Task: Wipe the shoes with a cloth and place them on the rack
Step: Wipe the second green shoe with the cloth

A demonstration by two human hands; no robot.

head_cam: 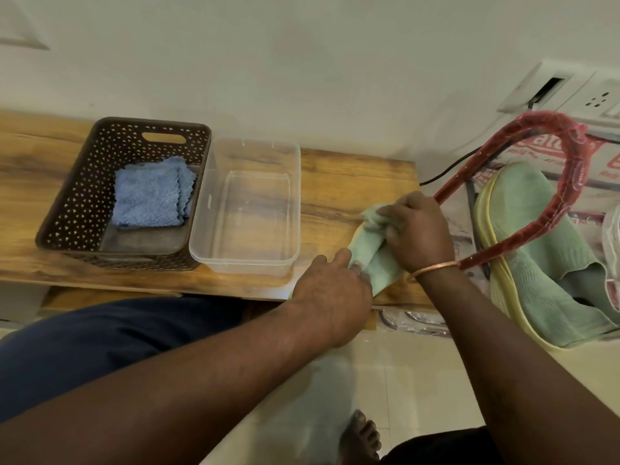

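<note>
A pale green knit shoe [367,255] with a yellow sole lies on the right end of the wooden bench [335,182]. My left hand [330,293] grips its near end, fingers curled round the fabric. My right hand [417,231], with a copper bangle at the wrist, presses a bunched green cloth [371,219] onto the shoe's far end, and most of that cloth is hidden under the fingers. The second green shoe [536,250] sits on the rack to the right, behind its red wrapped frame [570,182].
A brown perforated basket [87,182] on the bench holds folded blue cloths [149,194]. An empty clear plastic tub [248,206] stands beside it. Wall sockets [597,99] and a black cable are behind the rack. My knees and a bare foot [360,437] are below, on the tiled floor.
</note>
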